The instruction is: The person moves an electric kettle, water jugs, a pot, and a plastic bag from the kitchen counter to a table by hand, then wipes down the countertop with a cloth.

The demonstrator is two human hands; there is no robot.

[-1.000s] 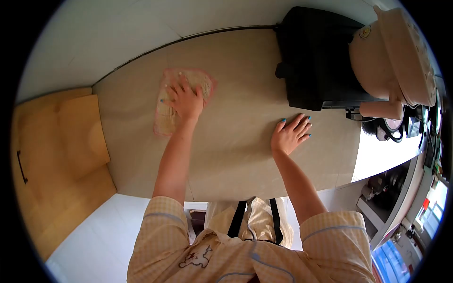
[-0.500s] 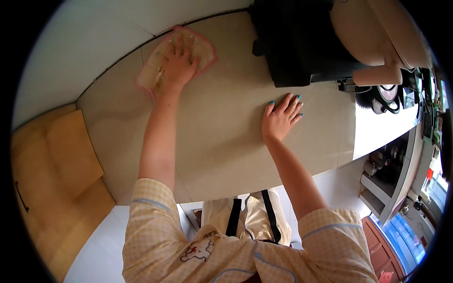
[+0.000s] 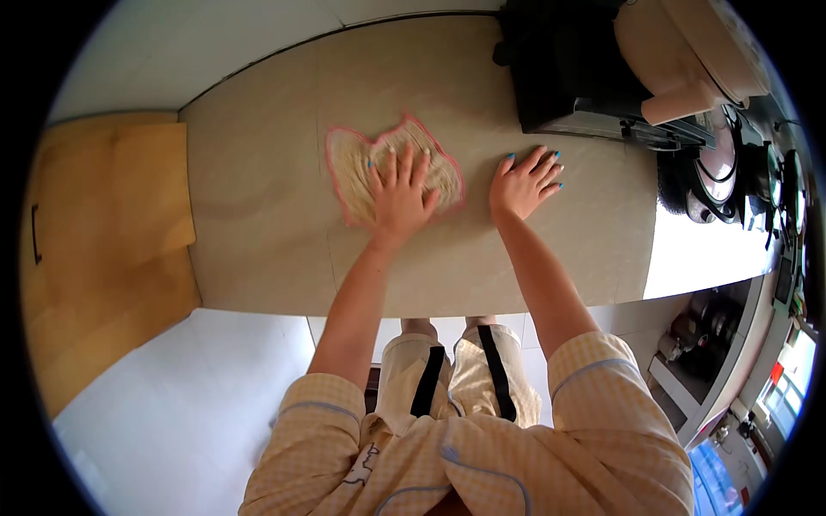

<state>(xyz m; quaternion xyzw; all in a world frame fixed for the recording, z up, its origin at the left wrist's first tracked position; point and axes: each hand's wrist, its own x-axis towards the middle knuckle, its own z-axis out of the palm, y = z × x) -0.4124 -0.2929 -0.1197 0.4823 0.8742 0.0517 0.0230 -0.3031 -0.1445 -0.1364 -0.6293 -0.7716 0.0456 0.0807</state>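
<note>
A thin beige cleaning cloth point(image 3: 350, 172) with a pink edge lies spread on the beige countertop point(image 3: 258, 198), its outline wavy. My left hand point(image 3: 403, 198) presses flat on the cloth, fingers spread and pointing away from me; the palm hides part of it. To the right of the cloth, my right hand point(image 3: 525, 187) rests flat on the bare countertop, fingers apart and holding nothing. A small gap separates the right hand from the cloth's edge.
A black appliance point(image 3: 585, 86) stands at the back right, with a large pinkish pot point(image 3: 667, 52) with a handle above it. Further right are pans and other cookware point(image 3: 723, 163). A wooden cabinet point(image 3: 112, 215) borders the left end, and a white wall point(image 3: 172, 60) runs behind.
My left hand has drawn the cloth from the back left by the wall towards me and to the right. My right hand stays flat on the countertop. The view has shifted somewhat.
</note>
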